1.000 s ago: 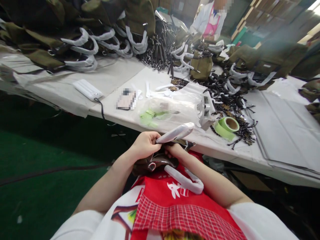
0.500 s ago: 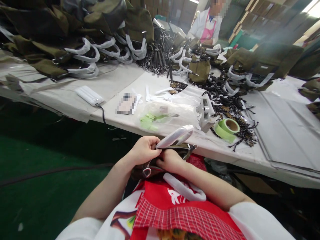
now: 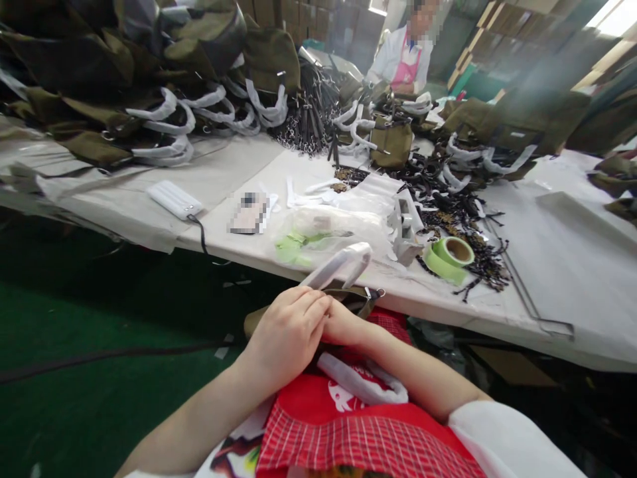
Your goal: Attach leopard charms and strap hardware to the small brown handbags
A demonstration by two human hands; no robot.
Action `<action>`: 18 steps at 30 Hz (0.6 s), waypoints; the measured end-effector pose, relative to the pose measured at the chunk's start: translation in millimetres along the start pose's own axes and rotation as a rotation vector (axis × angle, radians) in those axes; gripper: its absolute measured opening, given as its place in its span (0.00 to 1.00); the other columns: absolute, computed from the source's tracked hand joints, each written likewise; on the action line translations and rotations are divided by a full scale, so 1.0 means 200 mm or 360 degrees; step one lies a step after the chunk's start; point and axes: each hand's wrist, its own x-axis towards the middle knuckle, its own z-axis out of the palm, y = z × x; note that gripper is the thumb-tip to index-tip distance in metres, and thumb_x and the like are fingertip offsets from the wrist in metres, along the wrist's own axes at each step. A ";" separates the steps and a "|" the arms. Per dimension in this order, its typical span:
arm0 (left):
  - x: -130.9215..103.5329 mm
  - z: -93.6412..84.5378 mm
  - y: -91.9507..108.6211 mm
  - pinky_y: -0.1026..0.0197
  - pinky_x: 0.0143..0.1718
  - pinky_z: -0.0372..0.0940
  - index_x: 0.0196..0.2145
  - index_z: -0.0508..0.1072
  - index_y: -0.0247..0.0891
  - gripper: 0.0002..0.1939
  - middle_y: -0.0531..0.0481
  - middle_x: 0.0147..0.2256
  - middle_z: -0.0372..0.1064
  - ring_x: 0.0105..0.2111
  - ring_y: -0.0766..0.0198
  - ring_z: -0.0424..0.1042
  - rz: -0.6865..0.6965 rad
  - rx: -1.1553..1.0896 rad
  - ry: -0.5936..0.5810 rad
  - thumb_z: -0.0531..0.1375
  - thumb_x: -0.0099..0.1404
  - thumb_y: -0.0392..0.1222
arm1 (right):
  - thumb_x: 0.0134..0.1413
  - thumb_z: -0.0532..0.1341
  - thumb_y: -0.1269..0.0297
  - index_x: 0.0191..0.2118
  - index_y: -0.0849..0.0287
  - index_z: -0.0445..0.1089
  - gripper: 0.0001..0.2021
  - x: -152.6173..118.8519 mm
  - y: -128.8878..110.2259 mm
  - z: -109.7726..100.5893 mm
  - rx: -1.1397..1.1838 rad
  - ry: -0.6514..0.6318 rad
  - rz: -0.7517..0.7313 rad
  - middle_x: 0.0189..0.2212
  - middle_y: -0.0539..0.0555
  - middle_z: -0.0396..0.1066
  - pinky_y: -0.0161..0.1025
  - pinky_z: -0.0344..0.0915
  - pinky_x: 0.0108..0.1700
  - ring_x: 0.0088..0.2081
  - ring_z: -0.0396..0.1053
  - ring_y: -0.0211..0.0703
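Note:
An olive bag [image 3: 359, 300] rests on my lap against the table's front edge, with a zip and a metal ring at its right end. One plastic-wrapped handle [image 3: 338, 264] stands up behind my hands; a second wrapped handle [image 3: 362, 383] hangs over my apron. My left hand [image 3: 288, 330] is closed over the middle of the bag, its fingers together and overlapping my right hand. Curled against the bag opening is my right hand [image 3: 344, 323], closed on it, with its fingertips hidden beneath the left. Whatever lies under both hands cannot be seen.
On the table [image 3: 226, 247] lie a green tape roll [image 3: 450, 257], clear plastic bags [image 3: 333, 229], a phone [image 3: 249, 212], a white power bank [image 3: 174, 199] and dark cords [image 3: 480, 262]. Olive bags [image 3: 271, 63] are piled behind. A co-worker [image 3: 404, 63] stands across the table.
My left hand has left the base of the raised handle and moved down over the bag and my right hand. The left metal ring is now covered. The raised handle has shifted slightly left.

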 end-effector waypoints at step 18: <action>0.36 0.24 0.13 0.61 0.37 0.64 0.34 0.78 0.39 0.05 0.51 0.32 0.73 0.33 0.63 0.71 -0.0014 -0.0886 -0.0232 0.62 0.60 0.40 | 0.51 0.52 0.66 0.24 0.57 0.63 0.08 -0.58 -0.39 -0.45 -0.0048 0.0210 0.0636 0.08 0.41 0.56 0.30 0.44 0.14 0.10 0.49 0.31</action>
